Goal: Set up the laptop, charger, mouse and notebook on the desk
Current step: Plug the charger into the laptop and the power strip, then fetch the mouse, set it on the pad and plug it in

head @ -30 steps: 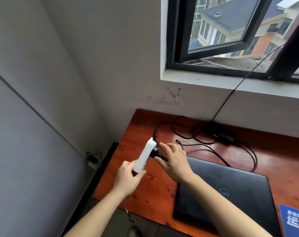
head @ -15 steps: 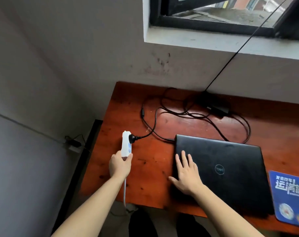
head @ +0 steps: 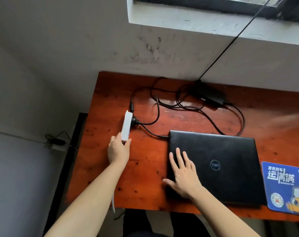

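A closed black laptop (head: 227, 161) lies on the red-brown wooden desk (head: 145, 168). My right hand (head: 183, 173) rests flat on the lid's near left corner, fingers straight. My left hand (head: 118, 149) grips the near end of a white power strip (head: 126, 127) standing on its edge on the desk. The charger's black plug (head: 134, 120) sits in the strip. The charger brick (head: 212, 96) lies at the back with its cables looped, one running into the laptop's left side. No mouse or notebook shows.
A blue printed mouse pad (head: 287, 187) lies at the desk's right front. A black cord (head: 230, 43) rises from the desk to the window sill. A wall socket with a plug (head: 55, 142) sits low on the left wall. The strip's white cord (head: 113, 202) hangs over the front edge.
My right hand let go of the plug, now seated in the strip, and came down flat on the laptop lid. My left hand lowered the strip to the desk. The view tilted down.
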`<state>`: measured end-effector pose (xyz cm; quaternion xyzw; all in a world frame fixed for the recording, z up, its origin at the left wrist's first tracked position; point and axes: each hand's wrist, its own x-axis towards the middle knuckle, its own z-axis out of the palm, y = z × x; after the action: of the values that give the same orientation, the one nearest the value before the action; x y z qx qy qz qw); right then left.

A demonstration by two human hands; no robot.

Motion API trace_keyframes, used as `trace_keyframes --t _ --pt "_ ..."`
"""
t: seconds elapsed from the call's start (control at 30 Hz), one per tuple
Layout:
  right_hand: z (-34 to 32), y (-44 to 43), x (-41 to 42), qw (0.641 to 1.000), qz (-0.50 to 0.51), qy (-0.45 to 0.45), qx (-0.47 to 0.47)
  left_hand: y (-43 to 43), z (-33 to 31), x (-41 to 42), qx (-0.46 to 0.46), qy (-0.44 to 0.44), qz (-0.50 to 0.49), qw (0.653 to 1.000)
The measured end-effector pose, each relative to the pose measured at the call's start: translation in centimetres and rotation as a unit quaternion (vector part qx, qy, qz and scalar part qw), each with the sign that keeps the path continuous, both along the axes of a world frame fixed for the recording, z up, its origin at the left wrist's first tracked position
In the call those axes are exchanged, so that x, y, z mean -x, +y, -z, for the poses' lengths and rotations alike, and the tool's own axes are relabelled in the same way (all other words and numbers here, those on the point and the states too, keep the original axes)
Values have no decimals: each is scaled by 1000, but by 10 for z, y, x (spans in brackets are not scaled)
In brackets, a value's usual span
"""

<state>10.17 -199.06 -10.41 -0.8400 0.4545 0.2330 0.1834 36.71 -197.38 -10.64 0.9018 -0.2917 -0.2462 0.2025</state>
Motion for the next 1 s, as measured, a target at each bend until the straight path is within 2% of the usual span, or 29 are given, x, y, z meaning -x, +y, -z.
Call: trace_keyframes --t 0.13,0.23,0.27,0.33,0.43,0.57,0.7,0.83,1.0 --pt "-3 -2 -1 1000 -6 9 -4 -1 -6 -2 -24 22 6 999" --pt "-13 -10 -2 999 -22 23 -20 7 -22 -4 -82 71 13 994" --pt "-15 -12 -1 999 -22 32 -33 11 -25 -3 -107 65 34 991" --pt "-27 -24 -4 998 -32 29 -54 25 -45 -2 -140 0 91 986" --pt "-46 -46 -13 997 -18 -19 -76 37 -73 -6 -134 -61 127 981" --pt "-70 -74 -13 986 -60 -154 28 50 -117 8 -56 -153 67 984" --pt "-84 -91 -7 962 -115 -239 57 85 -138 58 -23 -216 -44 975" --pt "-94 -88 -14 939 -173 -288 70 130 -143 105 -85 -230 -101 964" --pt "-107 -30 -43 909 -256 -321 66 219 -162 151 -141 -243 -203 938"
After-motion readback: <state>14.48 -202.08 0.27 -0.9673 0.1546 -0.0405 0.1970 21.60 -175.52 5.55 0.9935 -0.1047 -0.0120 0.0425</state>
